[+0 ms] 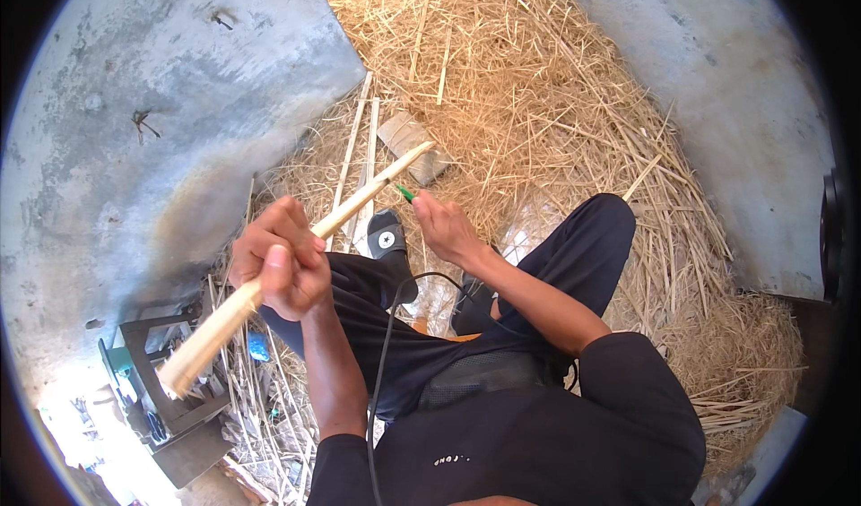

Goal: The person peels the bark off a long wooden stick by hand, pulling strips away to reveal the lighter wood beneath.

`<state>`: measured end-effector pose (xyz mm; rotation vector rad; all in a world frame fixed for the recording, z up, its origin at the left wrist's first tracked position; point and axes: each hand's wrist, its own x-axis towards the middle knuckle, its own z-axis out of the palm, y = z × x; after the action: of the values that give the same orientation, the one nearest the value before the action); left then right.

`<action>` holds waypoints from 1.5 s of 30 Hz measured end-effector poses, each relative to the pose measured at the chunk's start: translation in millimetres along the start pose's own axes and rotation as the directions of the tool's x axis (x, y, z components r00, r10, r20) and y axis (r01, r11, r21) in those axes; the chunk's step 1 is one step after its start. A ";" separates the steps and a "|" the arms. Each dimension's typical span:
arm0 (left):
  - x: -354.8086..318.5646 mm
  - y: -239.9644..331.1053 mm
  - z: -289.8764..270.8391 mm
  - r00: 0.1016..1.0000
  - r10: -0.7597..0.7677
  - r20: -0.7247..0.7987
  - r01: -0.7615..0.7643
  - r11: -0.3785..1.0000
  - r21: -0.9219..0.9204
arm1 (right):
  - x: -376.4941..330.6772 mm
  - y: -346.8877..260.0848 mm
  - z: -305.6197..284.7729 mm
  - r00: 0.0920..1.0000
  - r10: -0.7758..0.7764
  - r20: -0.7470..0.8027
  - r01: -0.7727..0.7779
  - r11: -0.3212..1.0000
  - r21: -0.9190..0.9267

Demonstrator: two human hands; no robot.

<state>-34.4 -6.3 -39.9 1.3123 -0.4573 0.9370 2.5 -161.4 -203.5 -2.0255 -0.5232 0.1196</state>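
1. Left hand (282,259): closed round the stick (348,210) a bit below mid-length, thumb on the near side. Probably gripped there to balance and steady it.
2. Right hand (448,228): narrow grip, fingers closed on a green tool (406,193), only its end poking out. Held short, likely for fine control.
3. Tool tip is right beside the stick's upper part, near a small dark mark. Touching or just apart: can't tell. Kind of tool: can't tell.
4. Stick location: in the air over the lap, slanting from lower left up to upper right. Slant seems meant to bring the far end to the right hand.
5. Stick look: pale yellow, straight, slim; upper end narrow, lower end thicker. Lower end blurred, looks rough or fuzzy, detail unclear.
6. Person sits low, knees spread, presumably leaving room for the arms. A slipper (388,237) shows below the stick.
7. Ahead: big heap of straw-coloured shavings (538,103), long strips (369,152) lying by a flat block (408,137); probably just dropped within reach.
8. Lower left: dark frame (166,398) by the wall (179,103), beyond the stick's thick end. Black cable (381,354) runs over the lap.
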 end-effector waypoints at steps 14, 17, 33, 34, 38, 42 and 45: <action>-9.2 2.2 26.1 0.999 0.032 -0.026 -0.030 0.998 0.050 | -3.2 8.6 -0.6 0.994 0.114 0.003 -0.113 0.993 -0.043; -10.0 0.1 26.4 0.999 0.026 -0.036 -0.024 0.998 0.053 | -3.8 11.6 6.7 0.995 0.096 -0.024 -0.096 0.995 0.008; -1.7 -4.1 4.3 0.999 0.020 0.029 -0.017 0.996 -0.085 | 41.1 121.4 42.1 0.888 0.459 -0.021 -0.457 0.880 -0.130; -4.7 -4.5 7.1 0.999 0.017 0.034 -0.013 0.995 -0.100 | 35.6 162.3 44.4 0.882 0.471 -0.010 -0.461 0.857 -0.230; -4.4 -0.1 1.6 1.000 -0.012 0.018 0.013 0.999 -0.052 | 36.8 171.2 36.4 0.917 0.393 -0.068 -0.399 0.893 -0.209; -6.1 -0.9 8.7 1.000 -0.007 0.010 0.007 1.000 -0.024 | 24.3 87.6 25.5 0.978 0.206 -0.011 -0.206 0.978 0.020; -4.2 -2.0 10.7 0.999 -0.005 0.046 0.007 0.999 -0.039 | 21.2 97.5 41.8 0.972 0.170 -0.165 -0.174 0.985 -0.014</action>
<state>-33.0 -17.8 -41.7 1.3008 -0.5048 0.8905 39.6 -158.2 -305.1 -2.0845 -0.2468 0.0502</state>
